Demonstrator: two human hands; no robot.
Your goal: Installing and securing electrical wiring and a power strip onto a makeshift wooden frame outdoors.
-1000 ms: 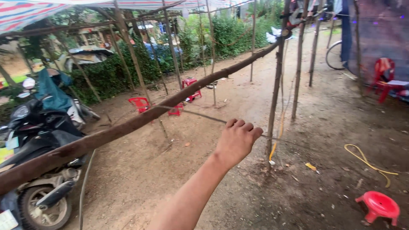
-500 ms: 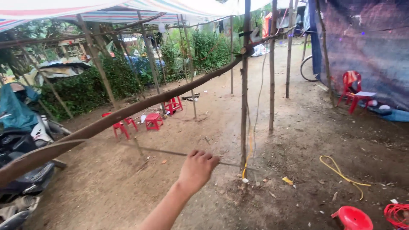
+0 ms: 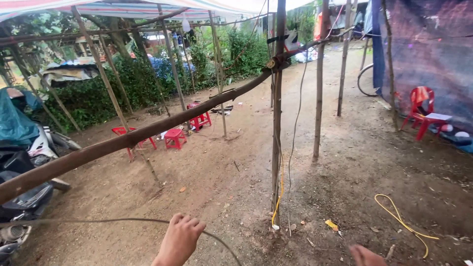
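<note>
At bottom centre my left hand (image 3: 180, 239) closes its fingers around the thin grey wire (image 3: 98, 220), which runs leftward; my right hand (image 3: 367, 256) barely shows, grip unclear.

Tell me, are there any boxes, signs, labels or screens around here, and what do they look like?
No boxes, signs, labels or screens show clearly.
Yellow scrap: small, flat, on the dirt right of the upright pole; maybe a wrapper, too small to tell.
Left hand: closed on a thin dark wire, low in the middle.
Right hand: only its edge shows at the bottom; whether it holds anything cannot be told.
</note>
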